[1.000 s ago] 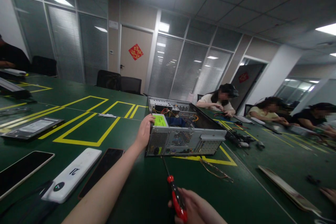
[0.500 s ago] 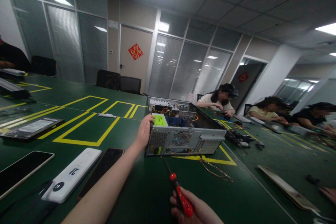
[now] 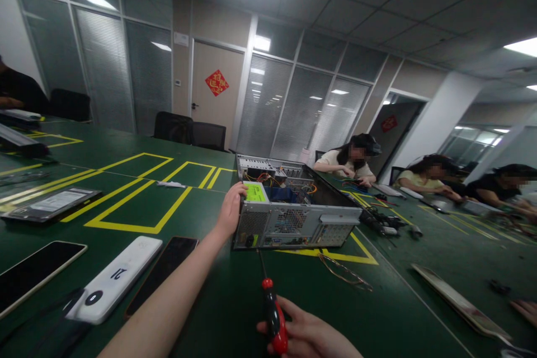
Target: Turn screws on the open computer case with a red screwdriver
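Note:
An open desktop computer case (image 3: 293, 218) lies on its side on the green table (image 3: 235, 296). Its rear panel faces me, and cables and a green-labelled part show inside. My left hand (image 3: 230, 211) presses against the case's left rear corner, thumb hooked over the top edge. My right hand (image 3: 304, 333), at the bottom edge, is closed round a red-and-black screwdriver (image 3: 272, 316). The thin shaft of that tool points at the lower left of the rear panel, and its tip seems to touch there.
Two dark phones (image 3: 163, 271) (image 3: 36, 271) and a white power bank (image 3: 115, 279) lie at the near left. A tablet (image 3: 50, 204) sits farther left. Glasses (image 3: 344, 274) lie right of the case, with a flat panel (image 3: 457, 302) beyond. Three seated people work at the far right.
My right hand has shifted the screwdriver handle a little to the left and turned it. My left hand and the case have stayed where they were.

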Motion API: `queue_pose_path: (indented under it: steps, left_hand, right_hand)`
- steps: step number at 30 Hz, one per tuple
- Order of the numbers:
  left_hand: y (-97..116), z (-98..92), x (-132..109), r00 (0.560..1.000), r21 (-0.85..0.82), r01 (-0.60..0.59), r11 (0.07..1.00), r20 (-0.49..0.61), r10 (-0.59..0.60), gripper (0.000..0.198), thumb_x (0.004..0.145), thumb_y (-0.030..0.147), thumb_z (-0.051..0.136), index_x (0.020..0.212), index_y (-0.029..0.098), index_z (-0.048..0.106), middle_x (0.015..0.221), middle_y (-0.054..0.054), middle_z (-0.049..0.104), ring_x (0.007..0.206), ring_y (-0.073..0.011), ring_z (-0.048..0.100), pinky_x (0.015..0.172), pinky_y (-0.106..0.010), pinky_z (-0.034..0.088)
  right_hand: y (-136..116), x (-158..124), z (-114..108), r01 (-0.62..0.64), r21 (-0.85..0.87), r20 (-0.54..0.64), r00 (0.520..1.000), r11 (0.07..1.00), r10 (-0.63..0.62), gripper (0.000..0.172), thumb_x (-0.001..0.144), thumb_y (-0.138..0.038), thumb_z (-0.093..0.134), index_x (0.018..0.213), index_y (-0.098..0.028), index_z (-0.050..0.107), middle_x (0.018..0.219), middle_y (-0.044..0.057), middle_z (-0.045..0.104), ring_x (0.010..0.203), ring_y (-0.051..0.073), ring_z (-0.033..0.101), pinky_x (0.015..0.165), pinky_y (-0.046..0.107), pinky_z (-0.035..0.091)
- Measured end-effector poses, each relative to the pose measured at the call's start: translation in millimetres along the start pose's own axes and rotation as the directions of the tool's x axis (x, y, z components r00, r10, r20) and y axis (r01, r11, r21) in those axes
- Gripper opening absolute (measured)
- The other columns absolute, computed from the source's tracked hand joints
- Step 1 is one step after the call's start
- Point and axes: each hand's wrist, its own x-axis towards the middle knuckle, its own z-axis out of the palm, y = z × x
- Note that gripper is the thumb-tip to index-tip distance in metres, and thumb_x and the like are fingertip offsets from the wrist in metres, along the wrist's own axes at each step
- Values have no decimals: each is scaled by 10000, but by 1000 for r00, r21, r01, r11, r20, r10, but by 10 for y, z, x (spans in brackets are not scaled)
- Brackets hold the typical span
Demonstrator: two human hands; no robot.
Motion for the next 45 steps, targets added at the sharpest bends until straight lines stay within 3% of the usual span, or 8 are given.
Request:
queue_pose_path:
  steps: [5, 8, 13, 19, 25, 30, 37, 45]
  left_hand:
    - [6, -1, 10, 1000, 0, -7, 1000, 2, 7, 415, 948, 450, 219, 889, 200, 545, 1094, -94, 613, 1203, -211, 497, 1064, -431, 367]
    - [4, -1, 13, 1000, -6, -4, 1000, -1, 4, 420, 945, 463, 223, 883, 200, 544, 1090, -95, 613, 1206, -212, 494, 1064, -424, 367]
    - [-4, 0, 5, 1000, -7, -4, 1000, 2, 4, 411, 949, 450, 220, 903, 196, 540, 1104, -98, 604, 1219, -208, 482, 1075, -423, 354]
    - [-14, -1, 1, 1000, 4, -11, 1000, 3, 11, 396, 953, 424, 217, 903, 197, 537, 1106, -99, 603, 1218, -210, 483, 1074, -434, 358]
    - [-13, 3, 5, 1000, -2, -12, 1000, 0, 12, 405, 953, 431, 216, 897, 193, 539, 1096, -97, 606, 1213, -208, 486, 1072, -427, 358]
    - [-28, 10, -6, 1000, 7, -7, 1000, -2, 7, 411, 954, 432, 210, 900, 190, 537, 1097, -94, 607, 1204, -201, 490, 1073, -421, 358]
    - [-31, 5, 3, 1000, 4, -6, 1000, 0, 6, 390, 955, 410, 224, 886, 191, 540, 1093, -98, 606, 1199, -210, 492, 1064, -435, 365]
    - [-48, 26, -12, 1000, -8, -12, 1000, -7, 12, 388, 955, 405, 229, 908, 188, 547, 1102, -97, 608, 1212, -208, 487, 1072, -430, 361]
  right_hand:
    - [50, 53, -83, 45, 96, -130, 991, 994, -33, 358, 708, -332, 742, 947, -89, 634, 723, 44, 667, 601, 94, 607, 542, 185, 404]
    - [50, 58, -100, 22, 74, -182, 983, 997, -8, 273, 702, -339, 743, 836, -129, 631, 782, 48, 679, 545, 68, 577, 470, 154, 366]
    - [28, 44, -82, -17, -11, -124, 992, 1000, 16, 320, 750, -384, 692, 973, -172, 603, 686, -2, 651, 347, -5, 374, 360, 124, 173]
    - [61, 89, -27, 10, -44, -62, 998, 999, -12, 455, 744, -358, 693, 1121, -175, 518, 835, 64, 701, 616, 113, 629, 583, 218, 423]
    - [45, 70, -10, 19, -80, -64, 998, 997, -24, 428, 726, -345, 694, 1076, -175, 517, 801, 42, 691, 579, 93, 594, 565, 219, 388]
    - [6, -9, 112, 123, -147, 81, 990, 981, -112, 483, 662, -263, 687, 1095, -119, 528, 792, 80, 691, 700, 116, 610, 637, 212, 386]
    - [-143, -19, 474, 162, -176, 212, 969, 971, -123, 510, 674, -293, 651, 1126, -140, 470, 763, 64, 666, 565, 95, 557, 514, 199, 357]
    - [-235, 68, 480, 181, -211, 192, 971, 961, -140, 416, 779, -254, 505, 1172, -185, 386, 814, 38, 645, 471, 120, 605, 393, 203, 319]
